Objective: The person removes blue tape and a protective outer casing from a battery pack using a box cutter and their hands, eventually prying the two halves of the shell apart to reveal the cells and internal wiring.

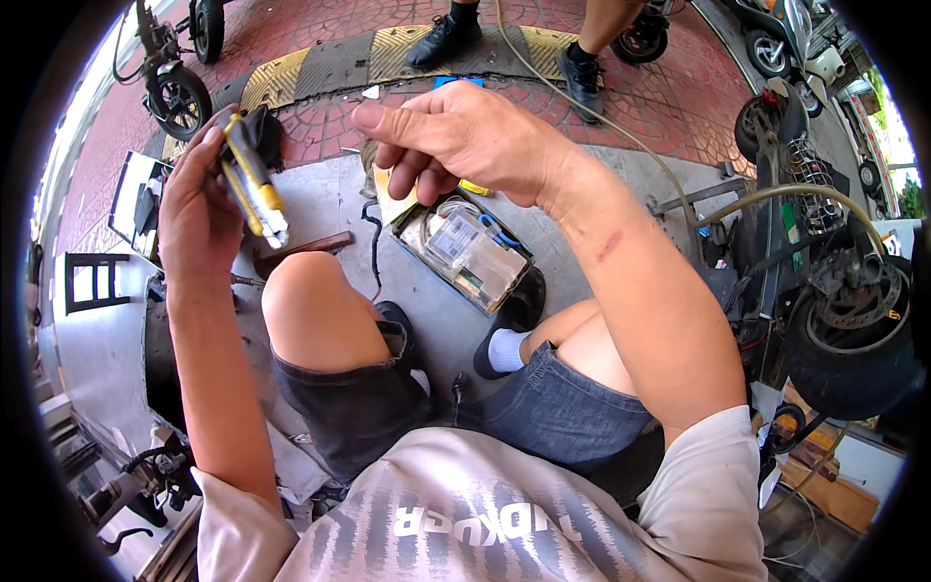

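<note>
My left hand (202,199) is raised on the left, its fingers closed around a pair of yellow-and-black pliers (254,184) with a bright metal end pointing down. My right hand (475,141) hovers over the middle with no object visible in it. Its thumb and forefinger reach left while the other fingers curl loosely. Below it, between my knees and the kerb, lies an open rectangular case (461,254). Inside are a labelled silver unit (495,267), grey cable and a blue loop of wire (497,231).
A black cable (375,247) and a reddish-brown bar (320,244) lie left of the case. Another person's black shoes (444,41) stand by the yellow-and-black kerb strip. A hose (640,141) crosses the ground towards a wheel (853,330) on the right. Small scooters stand around.
</note>
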### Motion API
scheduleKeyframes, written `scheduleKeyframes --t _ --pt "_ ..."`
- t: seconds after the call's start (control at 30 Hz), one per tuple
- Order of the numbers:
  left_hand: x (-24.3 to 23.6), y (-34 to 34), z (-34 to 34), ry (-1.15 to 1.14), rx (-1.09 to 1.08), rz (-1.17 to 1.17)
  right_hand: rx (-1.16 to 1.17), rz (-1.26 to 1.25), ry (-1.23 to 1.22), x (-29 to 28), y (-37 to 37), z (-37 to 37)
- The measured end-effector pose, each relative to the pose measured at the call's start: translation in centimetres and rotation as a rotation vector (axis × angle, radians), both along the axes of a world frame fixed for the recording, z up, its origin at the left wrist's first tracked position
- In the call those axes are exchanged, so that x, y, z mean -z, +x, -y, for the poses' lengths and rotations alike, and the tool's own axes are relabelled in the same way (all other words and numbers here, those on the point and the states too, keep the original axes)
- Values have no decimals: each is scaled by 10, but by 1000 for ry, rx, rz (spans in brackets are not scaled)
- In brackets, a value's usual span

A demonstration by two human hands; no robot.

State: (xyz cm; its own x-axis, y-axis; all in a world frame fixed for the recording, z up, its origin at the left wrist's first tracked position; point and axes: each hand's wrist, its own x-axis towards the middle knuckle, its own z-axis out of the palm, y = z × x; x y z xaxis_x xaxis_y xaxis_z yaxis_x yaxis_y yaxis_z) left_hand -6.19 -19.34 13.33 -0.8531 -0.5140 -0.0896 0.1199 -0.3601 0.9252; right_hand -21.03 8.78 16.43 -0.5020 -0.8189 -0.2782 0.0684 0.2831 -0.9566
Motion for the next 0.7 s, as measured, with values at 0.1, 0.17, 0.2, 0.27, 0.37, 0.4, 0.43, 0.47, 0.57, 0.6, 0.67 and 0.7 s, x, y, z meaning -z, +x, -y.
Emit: scheduleKeyframes --t 0.1,0.17,0.2,0.27,0.37,0.4,0.43,0.47,0.57,0.6,0.67,0.7 --pt "9 52 47 38 -214 45 48 -1 -50 7 -15 -11" --pt "60 118 120 70 -280 111 91 -36 -78 1 -14 -13" --pt "80 136 120 80 -339 196 103 -64 -54 0 -14 -16" --pt "119 182 120 25 -342 375 123 -119 -12 -6 -14 -23" --pt "203 271 118 -138 -318 816 121 -225 40 6 -22 -32" --pt "236 312 119 -124 -341 889 116 -275 77 8 -22 -33" --pt "266 346 114 -105 -354 959 117 -328 122 9 -22 -37" --pt "289 364 103 -24 -467 1062 124 -384 176 9 -22 -42" --pt "348 456 95 390 -831 1130 96 -468 291 17 -26 -50" --pt "364 474 89 453 -875 1126 103 -494 293 20 -24 -52" --pt "374 482 79 575 -947 1113 103 -499 371 24 -24 -61" --pt "378 485 77 517 -926 1211 100 -501 407 27 -23 -64"
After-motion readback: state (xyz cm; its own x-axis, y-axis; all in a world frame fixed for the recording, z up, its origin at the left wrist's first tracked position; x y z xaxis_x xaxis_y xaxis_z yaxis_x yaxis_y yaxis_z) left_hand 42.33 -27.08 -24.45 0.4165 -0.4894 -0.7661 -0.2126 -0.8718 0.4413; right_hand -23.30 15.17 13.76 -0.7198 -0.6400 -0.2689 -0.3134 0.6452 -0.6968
